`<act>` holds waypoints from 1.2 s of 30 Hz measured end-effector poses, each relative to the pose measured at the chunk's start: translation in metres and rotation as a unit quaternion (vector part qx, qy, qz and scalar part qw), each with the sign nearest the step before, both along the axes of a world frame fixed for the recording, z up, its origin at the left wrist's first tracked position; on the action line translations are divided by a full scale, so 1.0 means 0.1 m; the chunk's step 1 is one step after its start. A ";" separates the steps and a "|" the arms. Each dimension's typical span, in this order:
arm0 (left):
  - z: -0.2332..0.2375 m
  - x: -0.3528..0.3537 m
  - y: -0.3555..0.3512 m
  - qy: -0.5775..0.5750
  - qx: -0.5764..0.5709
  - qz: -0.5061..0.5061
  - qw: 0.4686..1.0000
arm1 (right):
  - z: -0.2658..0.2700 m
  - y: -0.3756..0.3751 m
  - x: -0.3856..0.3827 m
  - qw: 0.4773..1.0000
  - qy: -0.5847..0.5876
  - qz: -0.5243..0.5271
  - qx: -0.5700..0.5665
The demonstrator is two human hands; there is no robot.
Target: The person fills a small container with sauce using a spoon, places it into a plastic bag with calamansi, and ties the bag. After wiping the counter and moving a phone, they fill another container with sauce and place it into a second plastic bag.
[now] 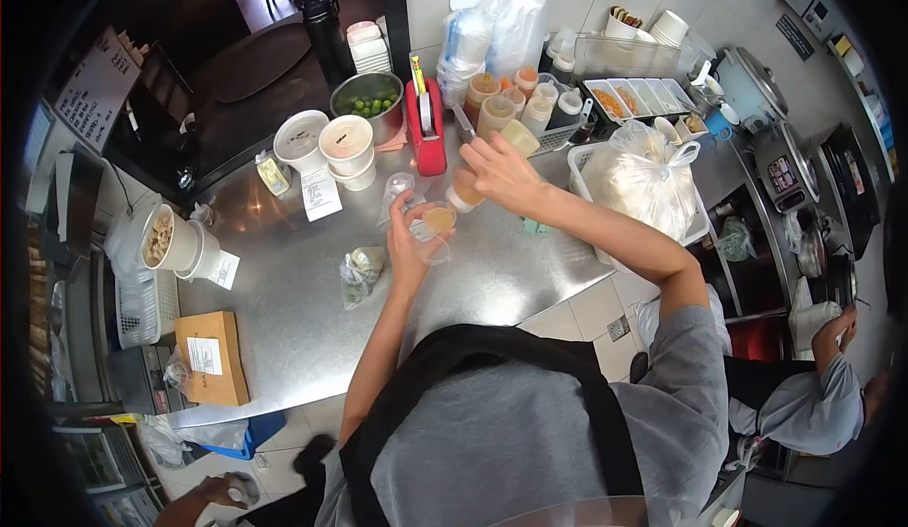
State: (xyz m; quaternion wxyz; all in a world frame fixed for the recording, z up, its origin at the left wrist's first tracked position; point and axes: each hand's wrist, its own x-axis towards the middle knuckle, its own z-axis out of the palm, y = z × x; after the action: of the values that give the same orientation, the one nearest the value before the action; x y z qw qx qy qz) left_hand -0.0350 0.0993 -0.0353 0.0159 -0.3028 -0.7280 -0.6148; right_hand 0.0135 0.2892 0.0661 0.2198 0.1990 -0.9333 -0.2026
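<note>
My left hand [409,243] is closed around a small clear plastic sauce cup [438,218] with some yellowish sauce in it. A second clear round piece [433,252], a cup or lid, shows just below it. My right hand [498,169] is wrapped round a squeeze bottle [465,193] with light brown contents, tilted with its pale end near the cup. My fingers hide much of the bottle. A bunched clear plastic bag [397,191] lies just beyond my left fingers. Closer to me, a small knotted bag with green contents [361,273] sits on the steel counter [284,338].
Several sauce bottles [497,114] crowd the back beside a red tape dispenser [427,130] and a metal bowl of green limes [367,106]. Tubs [347,144] stand left; a full plastic bag [643,182] fills a white basket at right. Other people work at both lower sides.
</note>
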 end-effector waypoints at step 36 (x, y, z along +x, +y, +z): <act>0.44 0.10 -0.01 -0.030 0.030 -0.006 0.999 | -0.53 0.43 0.10 0.821 -0.246 0.025 -0.514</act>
State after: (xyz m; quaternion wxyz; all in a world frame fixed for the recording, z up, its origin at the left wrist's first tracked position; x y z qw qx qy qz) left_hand -0.0255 0.0982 0.0089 -0.0007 -0.2874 -0.7078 -0.6453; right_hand 0.0234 0.3322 0.0133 0.0587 0.1233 -0.9198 0.3678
